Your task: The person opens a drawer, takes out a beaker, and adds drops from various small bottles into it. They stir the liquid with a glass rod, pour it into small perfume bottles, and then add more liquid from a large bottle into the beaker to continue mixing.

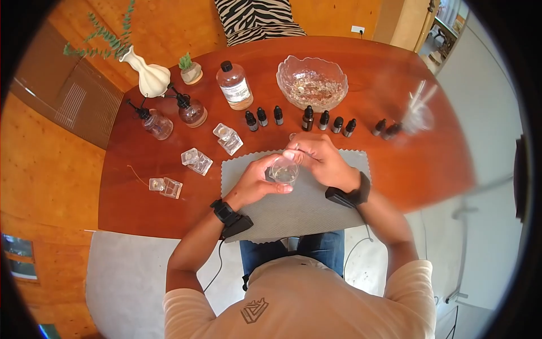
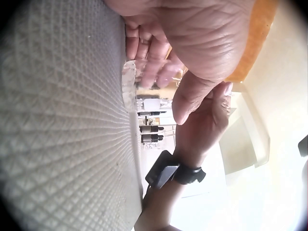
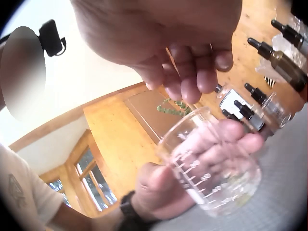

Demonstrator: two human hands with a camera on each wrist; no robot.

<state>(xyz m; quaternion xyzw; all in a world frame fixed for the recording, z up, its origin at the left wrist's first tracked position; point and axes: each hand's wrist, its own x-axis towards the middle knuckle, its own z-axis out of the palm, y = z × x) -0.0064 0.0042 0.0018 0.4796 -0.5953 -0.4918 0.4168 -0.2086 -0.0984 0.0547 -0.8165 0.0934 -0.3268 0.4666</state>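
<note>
My left hand (image 1: 255, 182) grips a small clear glass beaker (image 1: 284, 174) over the grey mat, thumb on one side and fingers on the other. White measuring marks run up the beaker's side in the right wrist view, and a little yellowish matter shows low in the glass (image 3: 240, 190). Held right at the beaker's rim is my right hand (image 1: 323, 160), its fingers bent and brought together. From the right wrist, these fingers (image 3: 190, 86) hang over the beaker's mouth; I cannot tell whether something small is between the tips.
Several black-capped dropper bottles (image 1: 307, 118) line up beyond the mat (image 1: 248, 217). Behind them stand a labelled bottle (image 1: 235, 90) and a glass bowl (image 1: 312, 85). Square glass bottles (image 1: 197, 161), pump bottles (image 1: 193, 113) and a white vase (image 1: 148, 73) occupy the left.
</note>
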